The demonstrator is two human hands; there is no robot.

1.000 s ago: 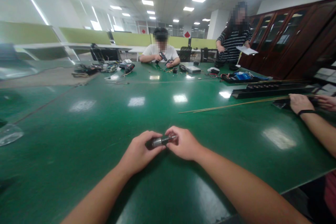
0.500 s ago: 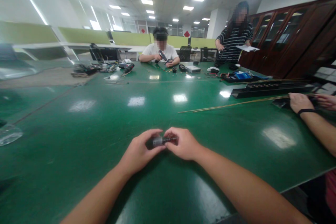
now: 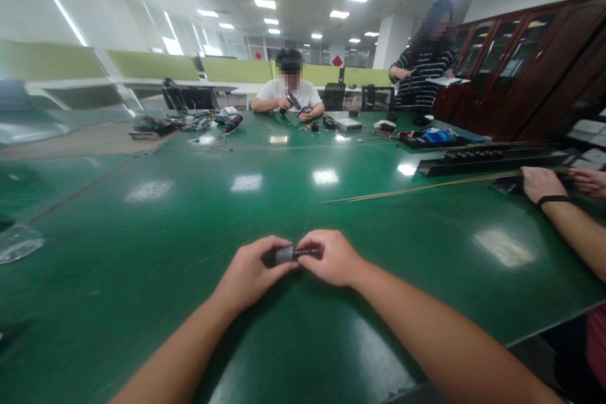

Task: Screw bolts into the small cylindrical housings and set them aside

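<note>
Head view: left hand (image 3: pixel 247 273) grips a grey-black, metal-looking cylindrical barrel (image 3: pixel 285 255); right hand (image 3: pixel 334 259) pinches its slim dark shaft (image 3: pixel 303 252); likely stiff, light, slick; hold by barrel.

Over bench (image 3: pixel 189 221), between left hand (image 3: pixel 250 274) and right hand (image 3: pixel 335 259): part (image 3: pixel 285 255). Farther back, rightward on bench: rods (image 3: pixel 402 192) (channel (image 3: pixel 473 166) just behind them). Beyond, at right: cabinet (image 3: pixel 544 76).
</note>
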